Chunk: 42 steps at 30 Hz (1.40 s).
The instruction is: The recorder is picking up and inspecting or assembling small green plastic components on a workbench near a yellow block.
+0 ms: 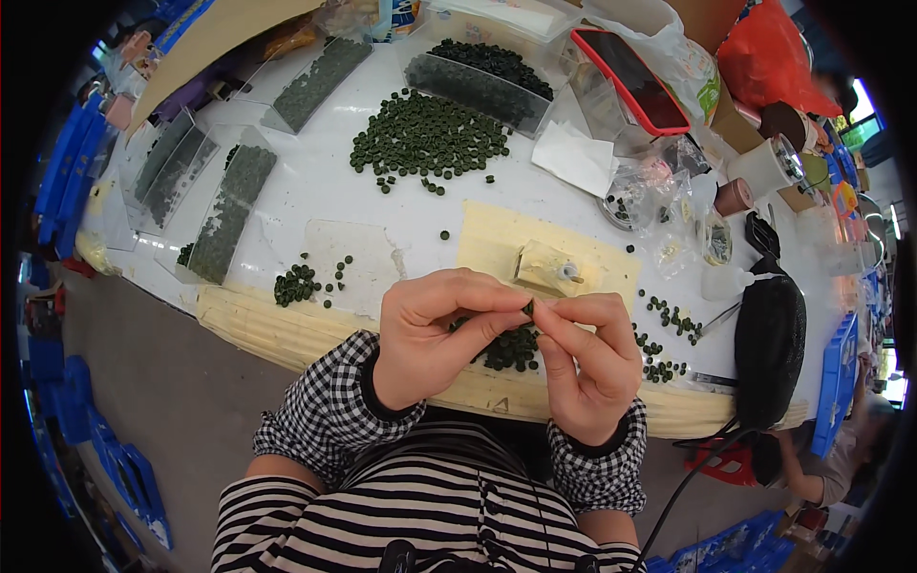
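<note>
Here, both hands meet over the near edge of the white bench (315, 181): left hand (430, 334) and right hand (587, 363) each pinch one small dark green ring (528, 307) between thumb and fingertips, grips clamped on it. More green rings (511, 349) lie just beneath. A large loose pile (428, 138) sits far, near clear trays (224, 215) at left.

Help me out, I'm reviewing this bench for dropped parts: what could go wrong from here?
1. The small dark green piece is pinched only at the fingertips of the left hand and right hand, above the table edge; a slip could send it to the lap or floor.
2. The loose green pieces lie under the hands near that edge, so a wrist might brush some off.
</note>
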{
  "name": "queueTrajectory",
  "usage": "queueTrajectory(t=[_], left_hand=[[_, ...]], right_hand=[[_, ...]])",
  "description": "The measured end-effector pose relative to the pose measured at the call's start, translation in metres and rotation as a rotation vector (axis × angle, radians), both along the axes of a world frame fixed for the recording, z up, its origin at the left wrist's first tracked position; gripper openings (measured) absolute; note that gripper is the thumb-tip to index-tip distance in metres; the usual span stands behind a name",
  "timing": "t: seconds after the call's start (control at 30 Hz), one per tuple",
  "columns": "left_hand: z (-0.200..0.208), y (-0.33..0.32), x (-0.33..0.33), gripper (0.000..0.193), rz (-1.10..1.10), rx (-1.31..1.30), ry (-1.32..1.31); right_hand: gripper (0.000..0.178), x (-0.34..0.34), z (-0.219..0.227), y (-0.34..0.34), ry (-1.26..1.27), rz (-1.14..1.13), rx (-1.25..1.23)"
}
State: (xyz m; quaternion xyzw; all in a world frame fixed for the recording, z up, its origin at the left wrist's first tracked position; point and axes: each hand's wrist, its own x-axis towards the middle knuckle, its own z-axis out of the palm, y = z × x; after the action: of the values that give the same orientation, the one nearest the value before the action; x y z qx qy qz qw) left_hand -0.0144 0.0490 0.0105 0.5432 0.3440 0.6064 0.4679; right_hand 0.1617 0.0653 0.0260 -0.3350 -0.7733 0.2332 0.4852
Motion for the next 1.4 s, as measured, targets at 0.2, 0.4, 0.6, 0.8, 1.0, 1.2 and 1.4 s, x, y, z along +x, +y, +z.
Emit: queueTrajectory(t=[0.2,0.4,0.6,0.8,1.0,1.2,1.4], left_hand=[[0.0,0.0,-0.001,0.022,0.057,0.072,0.132],[0.002,0.001,0.005,0.021,-0.099,-0.191,-0.254],[0.002,0.001,0.002,0.02,-0.072,-0.24,-0.309],[0.0,-0.002,0.004,0.022,0.132,0.035,0.085],[0.006,-0.005,0.006,0.03,0.192,0.226,0.337],[0.002,-0.002,0.007,0.032,0.267,0.37,0.479],[0.004,0.0,0.009,0.03,0.234,0.301,0.393]], right_hand=[[0.032,0.002,0.001,-0.001,0.024,0.022,-0.075],[0.035,0.0,0.001,-0.002,-0.005,-0.046,-0.017],[0.037,-0.005,0.0,0.0,-0.056,-0.025,0.057],[0.037,-0.006,0.003,-0.002,-0.077,-0.029,0.027],[0.036,-0.005,-0.001,-0.001,-0.012,0.009,-0.051],[0.035,0.002,0.0,0.0,0.043,0.085,-0.116],[0.035,0.001,0.0,0.001,0.064,0.053,-0.107]])
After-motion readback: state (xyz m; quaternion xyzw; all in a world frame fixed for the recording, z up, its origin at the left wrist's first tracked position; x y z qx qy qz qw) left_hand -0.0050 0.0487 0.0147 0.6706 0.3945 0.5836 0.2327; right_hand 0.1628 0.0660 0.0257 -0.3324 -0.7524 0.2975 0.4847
